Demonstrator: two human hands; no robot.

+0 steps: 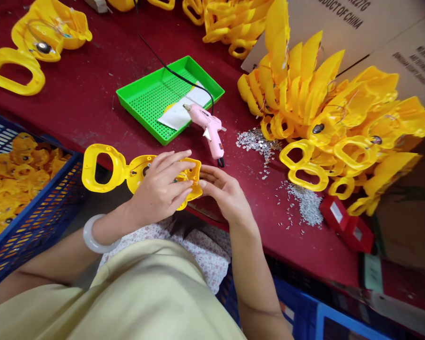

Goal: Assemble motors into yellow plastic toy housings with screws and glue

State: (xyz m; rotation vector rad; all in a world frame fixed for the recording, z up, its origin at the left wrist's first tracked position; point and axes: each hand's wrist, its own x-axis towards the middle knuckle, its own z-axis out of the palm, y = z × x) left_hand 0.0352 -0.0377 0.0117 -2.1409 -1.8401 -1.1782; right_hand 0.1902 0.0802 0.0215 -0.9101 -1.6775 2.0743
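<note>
A yellow plastic shell (pixel 134 174) with a looped handle is at the table's near edge, its hollow side up, with small parts inside. My left hand (pixel 165 184), a pale bangle at its wrist, reaches over the shell. Its thumb and index finger come together at the inner parts, while its other fingers stretch out. Whatever lies between those fingertips is hidden. My right hand (pixel 226 191) grips the shell's right end, thumb in front and fingers behind. Beyond the shell, a pink glue gun (pixel 207 125) rests with its nozzle over a green tray (pixel 141 115).
Stacked yellow shells (pixel 304 94) stand at right beside cartons (pixel 375 33). Washers (pixel 257 140), screws (pixel 308 205) and a red box (pixel 345 222) lie nearby. A blue crate (pixel 53 208) of yellow parts is at left. A black cord (pixel 159 59) crosses the tray.
</note>
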